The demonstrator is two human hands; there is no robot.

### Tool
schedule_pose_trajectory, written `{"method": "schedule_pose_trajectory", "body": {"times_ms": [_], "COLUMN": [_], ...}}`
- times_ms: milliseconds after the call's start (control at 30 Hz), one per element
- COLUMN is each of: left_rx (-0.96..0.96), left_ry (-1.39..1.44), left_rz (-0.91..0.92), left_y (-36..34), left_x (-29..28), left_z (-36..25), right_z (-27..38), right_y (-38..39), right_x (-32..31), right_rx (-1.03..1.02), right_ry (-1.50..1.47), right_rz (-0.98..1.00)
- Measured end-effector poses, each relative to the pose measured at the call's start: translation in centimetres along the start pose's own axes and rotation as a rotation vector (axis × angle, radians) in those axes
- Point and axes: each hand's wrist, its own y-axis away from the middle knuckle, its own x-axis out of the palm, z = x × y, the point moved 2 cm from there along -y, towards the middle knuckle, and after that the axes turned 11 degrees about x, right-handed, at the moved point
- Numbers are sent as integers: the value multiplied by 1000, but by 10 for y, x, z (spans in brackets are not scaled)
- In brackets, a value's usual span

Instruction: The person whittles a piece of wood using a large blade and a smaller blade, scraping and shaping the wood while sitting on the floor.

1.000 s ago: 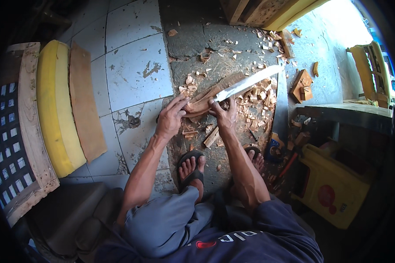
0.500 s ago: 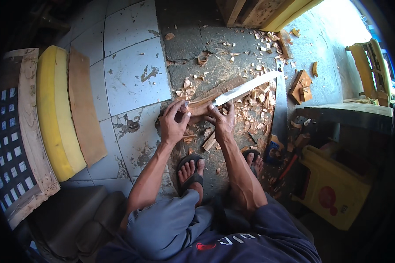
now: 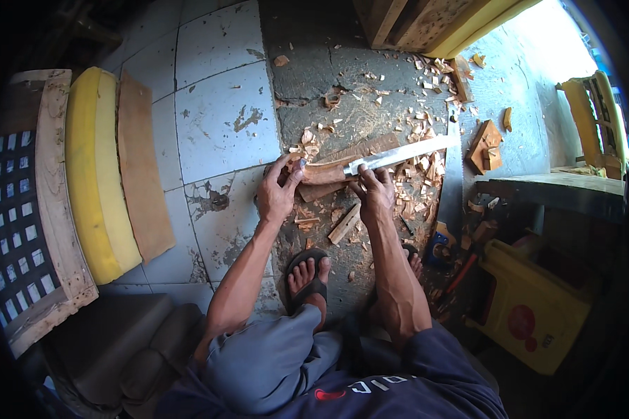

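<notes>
A machete with a brown wooden handle and a long pale blade lies across both my hands, its tip pointing right and slightly away. My left hand is closed round the butt end of the handle, thumb and fingers pinching it. My right hand grips the base of the blade where it meets the handle, thumb on top and fingers partly hidden beneath. Just under the machete, a rough wooden board rests on the floor, partly covered by it.
Wood chips are strewn across the grey floor. A hand saw lies right of them. A wooden offcut sits near my feet. Yellow foam-like slabs stand at left; a yellow crate and low dark bench are at right.
The blade has swung to a flatter angle, its tip coming nearer to me. My right hand has shifted right and its thumb now presses on the blade's base. The whole view has moved slightly.
</notes>
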Motion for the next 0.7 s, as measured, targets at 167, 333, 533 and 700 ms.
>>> {"method": "schedule_pose_trajectory", "body": {"times_ms": [167, 333, 533, 700], "left_rx": [-3, -22, 56, 270], "left_ry": [71, 46, -34, -200], "left_rz": [-5, 3, -29, 12], "left_y": [-3, -5, -1, -1], "left_x": [1, -1, -6, 1], "left_z": [8, 4, -21, -17], "right_z": [-9, -15, -17, -16], "right_y": [4, 4, 3, 2], "right_x": [6, 8, 7, 7], "right_rx": [28, -6, -32, -51], "right_ry": [-66, -103, -104, -106], "right_rz": [-39, -54, -6, 1]}}
